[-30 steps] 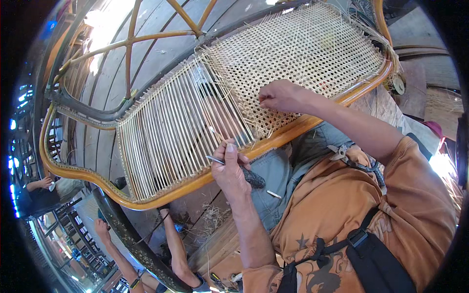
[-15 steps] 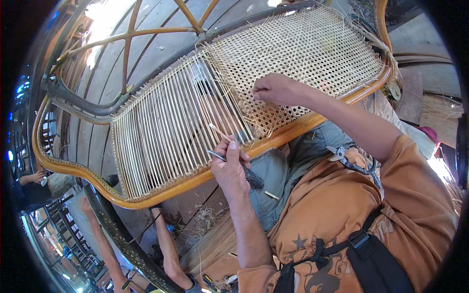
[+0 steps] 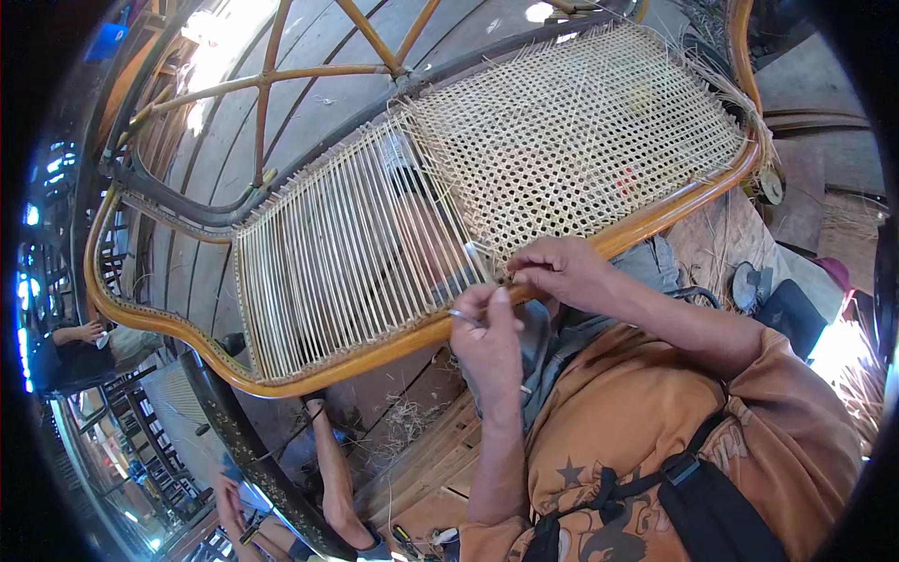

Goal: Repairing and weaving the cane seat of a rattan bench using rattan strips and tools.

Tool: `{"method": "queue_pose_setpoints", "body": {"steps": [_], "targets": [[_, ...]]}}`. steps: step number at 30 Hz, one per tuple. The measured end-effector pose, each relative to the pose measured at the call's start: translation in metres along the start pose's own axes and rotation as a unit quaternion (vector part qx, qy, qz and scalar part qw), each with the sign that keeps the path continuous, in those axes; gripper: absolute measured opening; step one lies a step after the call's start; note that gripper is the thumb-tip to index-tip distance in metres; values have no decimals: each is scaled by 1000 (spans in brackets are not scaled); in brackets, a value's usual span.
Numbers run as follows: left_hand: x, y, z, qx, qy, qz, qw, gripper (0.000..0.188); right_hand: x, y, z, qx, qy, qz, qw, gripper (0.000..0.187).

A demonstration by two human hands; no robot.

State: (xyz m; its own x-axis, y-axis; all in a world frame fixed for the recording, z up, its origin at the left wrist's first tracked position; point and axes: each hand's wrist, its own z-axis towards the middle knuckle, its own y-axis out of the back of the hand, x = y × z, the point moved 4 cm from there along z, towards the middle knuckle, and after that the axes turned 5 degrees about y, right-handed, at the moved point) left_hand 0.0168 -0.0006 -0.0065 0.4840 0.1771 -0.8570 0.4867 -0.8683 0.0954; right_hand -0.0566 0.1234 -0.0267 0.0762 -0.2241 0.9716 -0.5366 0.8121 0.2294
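A curved rattan seat frame (image 3: 412, 337) lies across my lap, with strung cane strands (image 3: 318, 253) on its left and finished open cane weave (image 3: 581, 131) on its right. At the frame's near edge my left hand (image 3: 489, 342) is closed round a tool with a pointed metal tip (image 3: 459, 316); its handle is hidden now. A thin stick with a pale end (image 3: 474, 255) rises beside the left fingertips. Right beside it, my right hand (image 3: 557, 273) is pinched at the weave's near left corner; what its fingers hold, if anything, is hidden.
Curved rattan poles (image 3: 266, 80) stand beyond the seat. Another person's leg (image 3: 332, 468) and a dark curved bar (image 3: 253, 459) are at the lower left. Cane shavings (image 3: 407, 421) litter the plank floor. A round metal object (image 3: 746, 281) lies at the right.
My right hand has come down from above the weave to the near edge, beside my left hand. The left hand has shifted slightly right and lower. The cutters on my lap no longer show clearly.
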Motion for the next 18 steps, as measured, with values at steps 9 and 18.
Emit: {"method": "queue_pose_setpoints", "body": {"steps": [9, 18], "targets": [[-21, 32, 37, -76, -12, 300, 951, 15, -18, -18, 56, 7, 80, -346, 935, 10], [-26, 26, 44, -58, -57, 372, 925, 15, -14, -30, 47, -77, 23, -329, 941, 9]]}}
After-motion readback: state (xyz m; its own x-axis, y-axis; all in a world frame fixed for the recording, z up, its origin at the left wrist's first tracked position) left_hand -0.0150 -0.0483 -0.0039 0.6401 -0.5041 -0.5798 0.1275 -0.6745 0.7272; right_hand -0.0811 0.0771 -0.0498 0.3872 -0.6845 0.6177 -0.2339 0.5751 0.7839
